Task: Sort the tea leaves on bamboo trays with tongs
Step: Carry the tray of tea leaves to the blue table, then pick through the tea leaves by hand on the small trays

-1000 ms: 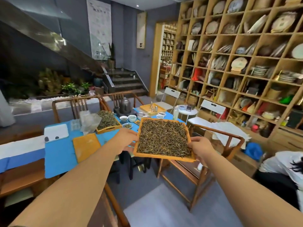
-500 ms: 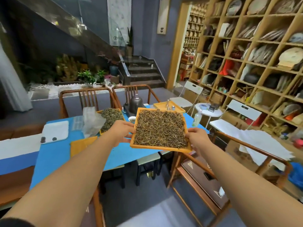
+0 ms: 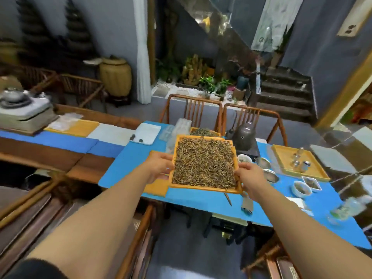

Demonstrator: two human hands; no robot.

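Hands are holding 1 bamboo tray full of tea leaves in the air above the blue table. Left hand is curling its fingers around the left edge, and right hand is gripping the right edge. Tray's long side is pointing away from the person, tipping a little left at the far end. Writing on the wall scroll is too blurry to read.

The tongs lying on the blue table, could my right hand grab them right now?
Probably not yet. The right hand grips the tray of tea leaves together with the left hand, and the tongs lie just below it, so the tray must be set down first.
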